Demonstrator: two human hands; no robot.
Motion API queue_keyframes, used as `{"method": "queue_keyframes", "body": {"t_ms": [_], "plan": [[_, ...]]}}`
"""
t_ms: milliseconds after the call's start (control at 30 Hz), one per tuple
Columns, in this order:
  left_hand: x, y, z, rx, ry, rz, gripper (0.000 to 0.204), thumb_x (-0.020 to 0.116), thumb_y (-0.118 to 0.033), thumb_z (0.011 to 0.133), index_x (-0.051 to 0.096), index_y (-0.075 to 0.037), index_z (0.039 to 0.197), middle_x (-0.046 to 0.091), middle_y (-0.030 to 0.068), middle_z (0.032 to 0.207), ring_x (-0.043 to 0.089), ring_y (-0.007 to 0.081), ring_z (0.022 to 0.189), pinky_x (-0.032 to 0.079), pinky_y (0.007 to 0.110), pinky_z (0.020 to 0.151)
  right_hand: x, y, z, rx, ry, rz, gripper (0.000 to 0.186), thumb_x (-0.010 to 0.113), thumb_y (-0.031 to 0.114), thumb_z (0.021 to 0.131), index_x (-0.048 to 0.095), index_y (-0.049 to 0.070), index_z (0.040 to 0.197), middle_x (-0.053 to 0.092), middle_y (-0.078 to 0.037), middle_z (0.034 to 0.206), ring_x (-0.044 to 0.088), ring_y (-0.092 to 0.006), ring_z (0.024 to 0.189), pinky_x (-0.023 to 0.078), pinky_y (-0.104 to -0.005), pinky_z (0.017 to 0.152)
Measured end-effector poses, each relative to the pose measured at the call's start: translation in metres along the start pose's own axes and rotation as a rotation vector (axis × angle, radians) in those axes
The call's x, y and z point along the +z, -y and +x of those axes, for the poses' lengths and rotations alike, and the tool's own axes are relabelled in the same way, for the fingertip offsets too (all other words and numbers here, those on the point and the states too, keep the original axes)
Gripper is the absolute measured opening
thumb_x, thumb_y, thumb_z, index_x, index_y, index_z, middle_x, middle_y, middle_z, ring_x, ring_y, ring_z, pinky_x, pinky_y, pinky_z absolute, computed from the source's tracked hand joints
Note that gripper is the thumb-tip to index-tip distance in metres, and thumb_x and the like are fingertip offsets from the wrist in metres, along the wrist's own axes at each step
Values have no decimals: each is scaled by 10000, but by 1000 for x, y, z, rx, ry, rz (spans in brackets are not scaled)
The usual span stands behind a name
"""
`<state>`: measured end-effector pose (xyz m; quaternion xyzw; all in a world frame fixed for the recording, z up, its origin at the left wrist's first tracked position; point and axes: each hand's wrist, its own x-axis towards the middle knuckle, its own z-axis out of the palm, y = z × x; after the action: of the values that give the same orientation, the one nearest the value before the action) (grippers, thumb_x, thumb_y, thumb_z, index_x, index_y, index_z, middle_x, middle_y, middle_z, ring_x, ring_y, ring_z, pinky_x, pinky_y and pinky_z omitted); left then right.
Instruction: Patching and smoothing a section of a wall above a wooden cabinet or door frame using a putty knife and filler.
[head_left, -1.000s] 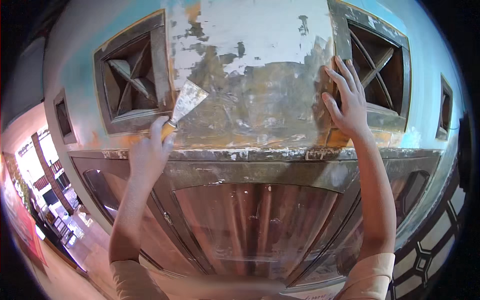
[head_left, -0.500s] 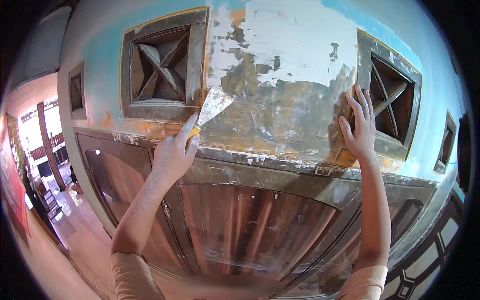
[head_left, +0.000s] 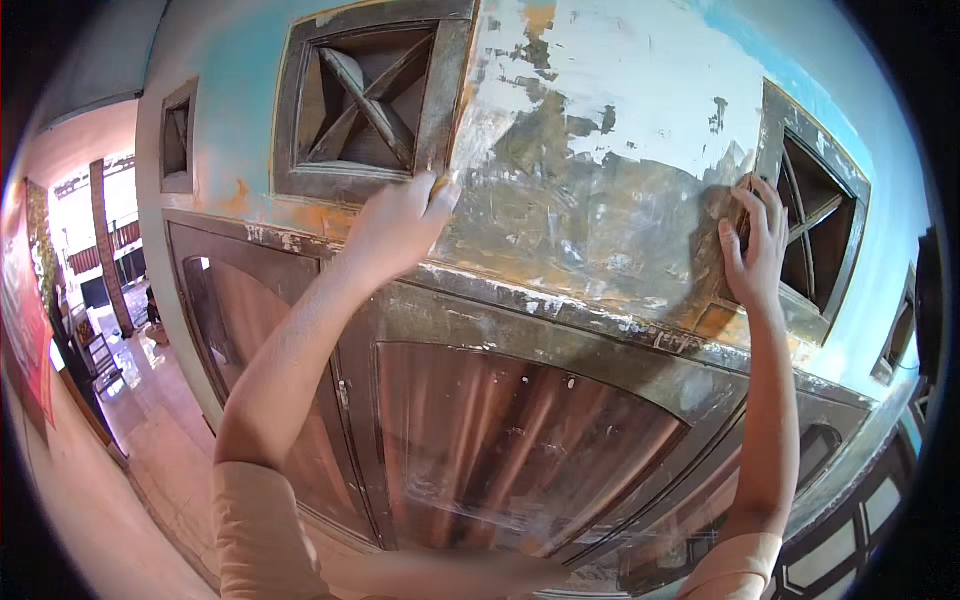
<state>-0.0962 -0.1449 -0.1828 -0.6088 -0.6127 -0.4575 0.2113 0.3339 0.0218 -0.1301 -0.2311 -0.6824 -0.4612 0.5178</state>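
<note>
My left hand [head_left: 405, 230] is closed around the yellow handle of a putty knife [head_left: 440, 186], held beside the lower right corner of the left vent frame [head_left: 350, 188]. Its blade is hard to make out against the pale, smeared wall. My right hand [head_left: 757, 245] rests on the wall at the left edge of the right vent frame [head_left: 835, 190], fingers bent, thumb apart, holding nothing. Between the hands, the wall patch [head_left: 590, 225] is brown and grey with bare spots, and white filler [head_left: 640, 80] covers its upper part.
A wooden ledge [head_left: 560, 305] with chipped white paint runs below the patch. Under it are dark wooden panels with glass and a reddish curtain [head_left: 520, 440] behind. At the left a tiled floor [head_left: 150, 400] leads to a bright opening. Small side vents [head_left: 178, 140] flank the larger ones.
My left hand has moved up and right with the putty knife, whose blade was plainly visible before. The fingers of my right hand have bent more. The view has shifted slightly.
</note>
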Motion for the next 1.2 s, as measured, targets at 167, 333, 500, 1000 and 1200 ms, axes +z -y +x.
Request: {"method": "queue_keyframes", "body": {"t_ms": [167, 333, 500, 1000, 1200], "plan": [[-17, -28, 80, 85, -101, 146, 568, 365, -470, 1065, 617, 33, 991, 684, 267, 853, 659, 490, 901, 478, 569, 839, 16, -20, 61, 40, -110, -47, 517, 612, 388, 994, 520, 245, 1482, 336, -147, 1641, 313, -368, 1515, 216, -564, 1223], [-41, -36, 110, 92, -19, 172, 613, 349, -479, 1037, 680, 32, 1112, 717, 275, 943, 683, 462, 1004, 511, 547, 936, 37, -24, 80, 99, -174, -143, 542, 527, 509, 1030, 469, 324, 1536, 313, -72, 1672, 253, -330, 1555, 166, -627, 1227], [0, -20, 19, -85, 49, 78, 559, 362, -447, 1063, 638, 38, 1103, 686, 324, 981, 650, 505, 1017, 486, 563, 908, 38, -36, 72, 74, -173, -90, 535, 535, 506, 1033, 465, 344, 1538, 324, -61, 1673, 221, -319, 1570, 177, -603, 1243], [-65, -37, 186, 129, -98, 248, 656, 300, -456, 1049, 639, 105, 1075, 685, 334, 999, 668, 464, 930, 493, 531, 895, 33, -33, 72, 76, -156, -87, 571, 525, 560, 1024, 471, 320, 1539, 316, -62, 1676, 209, -323, 1572, 251, -523, 1248], [-128, 5, 281, 186, -233, 478, 665, 340, -476, 1048, 613, 99, 1241, 686, 313, 1116, 672, 418, 1008, 467, 504, 939, 34, -10, 84, 79, -171, 7, 574, 537, 560, 1019, 455, 343, 1544, 307, -51, 1680, 199, -314, 1576, 243, -517, 1253]]}}
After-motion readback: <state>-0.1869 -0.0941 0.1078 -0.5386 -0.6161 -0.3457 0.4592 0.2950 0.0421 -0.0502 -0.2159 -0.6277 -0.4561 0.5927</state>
